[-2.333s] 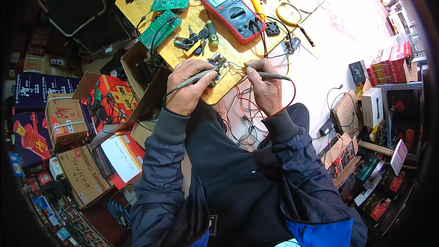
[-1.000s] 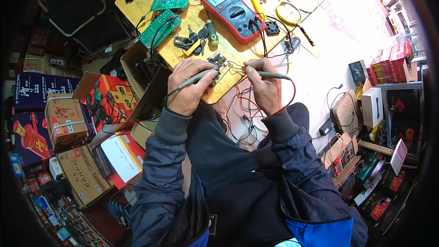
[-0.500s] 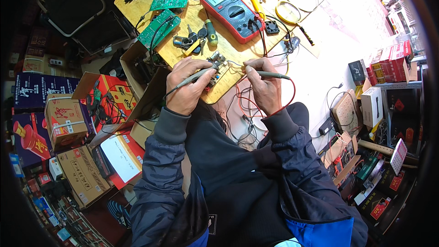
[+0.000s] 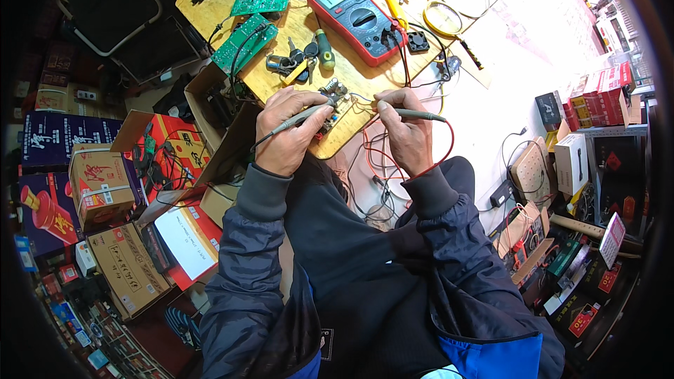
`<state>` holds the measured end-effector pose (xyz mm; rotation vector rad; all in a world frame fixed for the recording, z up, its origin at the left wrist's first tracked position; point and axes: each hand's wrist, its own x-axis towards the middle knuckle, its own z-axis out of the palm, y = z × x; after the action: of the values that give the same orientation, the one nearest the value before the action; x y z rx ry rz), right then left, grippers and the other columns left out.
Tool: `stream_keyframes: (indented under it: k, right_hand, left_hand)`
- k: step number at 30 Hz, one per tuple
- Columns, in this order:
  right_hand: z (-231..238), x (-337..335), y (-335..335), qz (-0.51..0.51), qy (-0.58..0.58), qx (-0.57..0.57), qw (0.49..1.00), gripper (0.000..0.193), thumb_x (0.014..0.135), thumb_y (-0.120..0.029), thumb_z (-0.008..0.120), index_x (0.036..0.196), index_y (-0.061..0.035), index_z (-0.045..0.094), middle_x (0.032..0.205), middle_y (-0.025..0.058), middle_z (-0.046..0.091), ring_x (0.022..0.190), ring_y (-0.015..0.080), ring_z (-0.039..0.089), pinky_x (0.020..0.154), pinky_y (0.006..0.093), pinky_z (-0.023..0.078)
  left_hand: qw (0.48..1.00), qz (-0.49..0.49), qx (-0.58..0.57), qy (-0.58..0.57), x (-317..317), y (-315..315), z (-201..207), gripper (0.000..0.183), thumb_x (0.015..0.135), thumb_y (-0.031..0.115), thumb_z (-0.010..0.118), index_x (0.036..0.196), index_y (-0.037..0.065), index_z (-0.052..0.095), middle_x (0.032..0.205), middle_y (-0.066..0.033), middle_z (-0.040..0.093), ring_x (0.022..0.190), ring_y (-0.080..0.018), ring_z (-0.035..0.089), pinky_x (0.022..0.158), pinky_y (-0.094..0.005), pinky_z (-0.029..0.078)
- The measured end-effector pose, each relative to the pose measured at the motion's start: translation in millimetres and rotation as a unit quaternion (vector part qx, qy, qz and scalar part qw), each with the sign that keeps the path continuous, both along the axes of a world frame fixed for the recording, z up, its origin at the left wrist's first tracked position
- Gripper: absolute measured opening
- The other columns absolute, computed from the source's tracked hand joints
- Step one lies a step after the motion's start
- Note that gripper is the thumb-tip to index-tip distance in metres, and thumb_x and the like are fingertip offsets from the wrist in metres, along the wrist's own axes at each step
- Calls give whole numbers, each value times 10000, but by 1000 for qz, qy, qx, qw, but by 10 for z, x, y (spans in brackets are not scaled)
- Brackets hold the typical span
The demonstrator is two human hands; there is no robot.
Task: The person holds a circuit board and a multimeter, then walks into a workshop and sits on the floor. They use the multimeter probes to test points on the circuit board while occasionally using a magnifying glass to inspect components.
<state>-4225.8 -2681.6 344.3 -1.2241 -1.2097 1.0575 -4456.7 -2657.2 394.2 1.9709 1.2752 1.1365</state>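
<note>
My left hand (image 4: 286,130) is closed around a grey test probe (image 4: 293,121) with a dark lead. My right hand (image 4: 406,133) pinches a second grey test probe (image 4: 421,114), whose red lead curves back past the wrist. Both tips point inward at a small circuit board (image 4: 330,123) with mounted parts at the near edge of the wooden tabletop. My left fingers partly cover that board, and whether the tips touch it is too small to tell. Beyond the hands lies a red multimeter (image 4: 357,17) with leads plugged in.
On the tabletop (image 4: 337,146) lie green circuit boards (image 4: 260,1), keys (image 4: 298,60), a green-handled screwdriver (image 4: 324,50), a small black fan (image 4: 418,42) and a yellow cable ring (image 4: 442,20). Cardboard boxes (image 4: 126,267) crowd the left. Loose wires hang below the board.
</note>
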Motion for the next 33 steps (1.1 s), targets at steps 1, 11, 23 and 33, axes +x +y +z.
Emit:
stream_keyframes:
  k: [1,11,23,33]
  right_hand:
    - [3,13,-3,7,-11,-7,1000,140,1064,-110,661,1094,27,659,1097,80,708,982,132,682,882,290,541]
    - [-23,17,-6,-12,75,-33,997,148,1060,-110,661,1104,31,674,1098,101,730,999,158,692,946,303,518]
    - [-28,75,20,-12,130,-28,991,156,1055,-113,651,1082,37,680,1152,129,729,1020,184,700,984,325,525]
    - [-1,53,-3,-7,25,-44,999,163,1056,-114,656,1116,36,678,1135,100,716,1018,160,679,953,307,520]
  left_hand:
    - [1000,-3,-7,3,-5,-7,9,143,916,105,808,1018,7,788,991,-125,781,969,-304,727,1024,-427,504]
    - [1000,-1,10,8,-6,11,-5,151,899,128,820,1008,26,800,966,-119,789,949,-302,731,970,-422,525]
    - [1000,3,6,5,-3,8,-13,156,889,135,830,1001,32,800,954,-121,779,938,-302,725,949,-412,528]
    - [1000,1,-4,0,1,4,-4,143,903,115,819,1009,22,796,969,-120,779,950,-299,723,968,-412,522]
